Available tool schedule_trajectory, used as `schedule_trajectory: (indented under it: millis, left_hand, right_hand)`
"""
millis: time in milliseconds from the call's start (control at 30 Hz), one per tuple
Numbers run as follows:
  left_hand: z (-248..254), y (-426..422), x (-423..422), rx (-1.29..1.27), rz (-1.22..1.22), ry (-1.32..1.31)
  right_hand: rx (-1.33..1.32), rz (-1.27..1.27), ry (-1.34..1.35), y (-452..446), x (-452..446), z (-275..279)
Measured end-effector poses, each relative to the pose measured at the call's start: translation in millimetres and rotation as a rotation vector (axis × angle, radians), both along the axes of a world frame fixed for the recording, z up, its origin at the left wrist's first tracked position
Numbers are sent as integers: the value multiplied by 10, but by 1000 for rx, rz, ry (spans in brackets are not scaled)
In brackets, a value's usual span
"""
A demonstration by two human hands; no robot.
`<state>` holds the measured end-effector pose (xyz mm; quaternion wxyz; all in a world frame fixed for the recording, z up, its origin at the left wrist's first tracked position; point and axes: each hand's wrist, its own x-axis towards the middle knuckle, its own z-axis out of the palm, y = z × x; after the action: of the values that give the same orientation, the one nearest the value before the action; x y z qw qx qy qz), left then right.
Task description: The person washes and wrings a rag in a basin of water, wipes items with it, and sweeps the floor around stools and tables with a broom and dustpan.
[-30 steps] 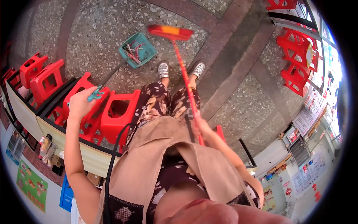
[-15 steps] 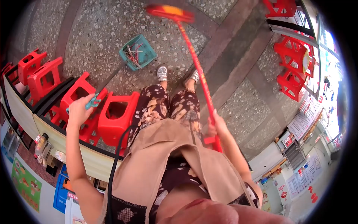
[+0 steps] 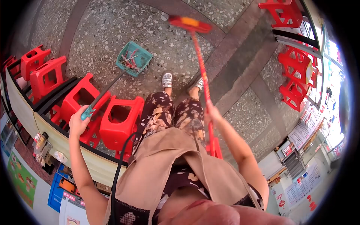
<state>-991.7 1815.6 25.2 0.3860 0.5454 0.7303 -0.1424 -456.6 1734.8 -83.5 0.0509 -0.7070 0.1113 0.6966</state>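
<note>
My left hand [image 3: 78, 123] is closed around the teal grip of a long-handled dustpan [image 3: 145, 52]. Its dark handle slants down to the teal pan on the floor, where white and reddish litter lies. My right hand [image 3: 213, 113] is wrapped round the red shaft of a broom [image 3: 199, 56]. The broom's red and yellow head is ahead of my feet, right of the dustpan and apart from it; it is slightly blurred. The lower end of the broom's handle shows below my right hand, beside my apron.
Red plastic stools [image 3: 122, 123] stand at my left by a long table [image 3: 71, 144]. More red stools [image 3: 294, 62] are at the right beside another table. The speckled stone floor [image 3: 157, 32] spreads ahead. Shelves and posted menus [image 3: 303, 187] line the right wall.
The broom head has swung right and a little nearer, away from the dustpan. My right hand has risen slightly in view. The dustpan has shifted slightly left and its opening has turned.
</note>
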Motion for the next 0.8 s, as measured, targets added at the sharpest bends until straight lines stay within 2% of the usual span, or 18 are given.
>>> schedule_trajectory:
  millis: [100,133,233,267,367,500,533,600,700,800]
  left_hand:
    - [38,95,47,-144,62,3]
    - [35,110,64,-133,65,3]
    - [54,216,159,-108,-68,88]
    - [81,252,194,-63,-64,89]
    - [136,282,265,33,-56,74]
    - [155,352,304,165,-66,16]
    - [161,412,329,182,-38,14]
    - [120,564,327,204,1,8]
    - [33,899,312,245,40,-11]
    - [-84,1292,250,292,23,-48]
  right_hand:
    - [-117,23,213,-232,-455,298]
    - [-136,-53,334,-263,-543,368]
    - [-163,-153,555,-176,-652,660]
    - [-163,-67,519,-56,-666,810]
    - [-119,-54,457,113,-515,903]
    - [192,153,157,780,-316,530]
    - [344,251,-58,951,-277,175]
    - [325,120,43,1635,-191,-116]
    - [397,56,9,2507,-251,-754]
    - [390,30,8,2870,-407,-1096]
